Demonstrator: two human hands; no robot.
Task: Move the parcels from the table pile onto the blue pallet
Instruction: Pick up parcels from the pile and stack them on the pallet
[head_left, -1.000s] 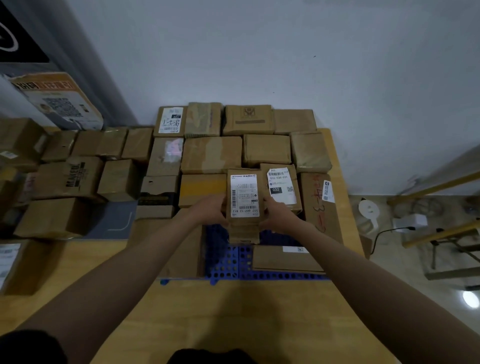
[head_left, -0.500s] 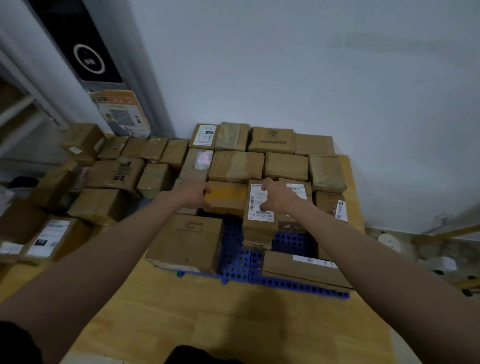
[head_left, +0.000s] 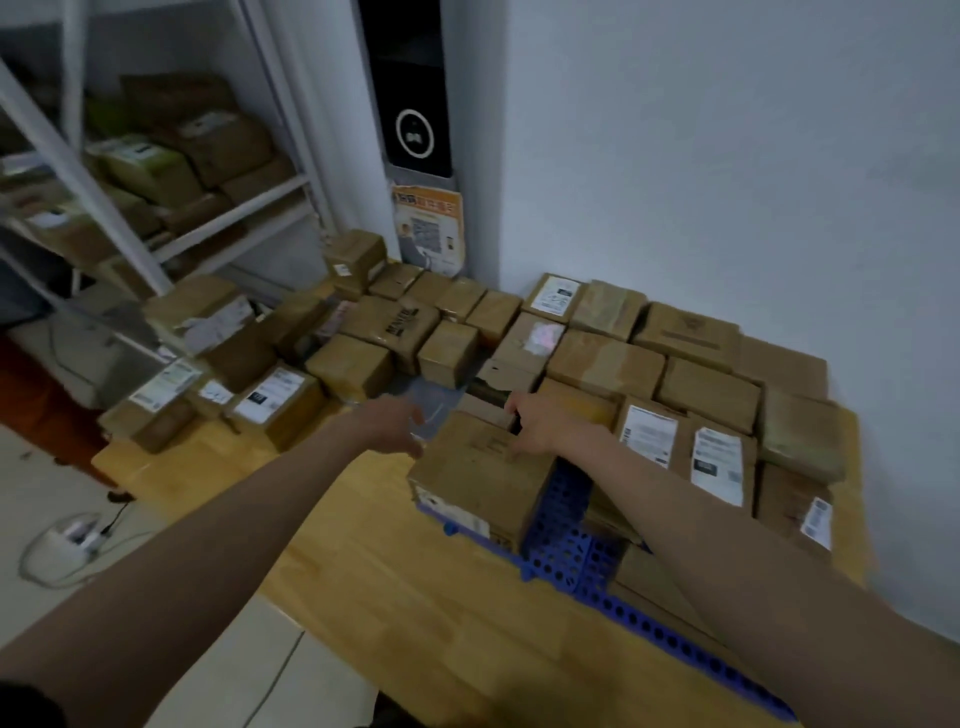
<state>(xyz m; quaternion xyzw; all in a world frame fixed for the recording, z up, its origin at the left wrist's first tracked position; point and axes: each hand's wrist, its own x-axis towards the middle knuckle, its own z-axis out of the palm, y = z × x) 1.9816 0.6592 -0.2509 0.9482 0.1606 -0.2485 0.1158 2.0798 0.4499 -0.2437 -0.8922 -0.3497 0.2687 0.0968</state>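
A plain white wall (head_left: 727, 156) stood behind the wooden tabletop (head_left: 395, 587). In the corner rose a grey pillar carrying a dark panel (head_left: 413, 88) with a round ring on it, and below it an orange poster (head_left: 428, 231). To the left stood a white metal shelving rack (head_left: 156, 208), its contents blurred, probably cardboard boxes. The floor (head_left: 57, 499) was pale tile, with a white power strip (head_left: 78, 535) and its cable lying on it.

One blue pallet (head_left: 566, 540), one wooden table (head_left: 415, 597), two hands, dozens of cardboard parcels.
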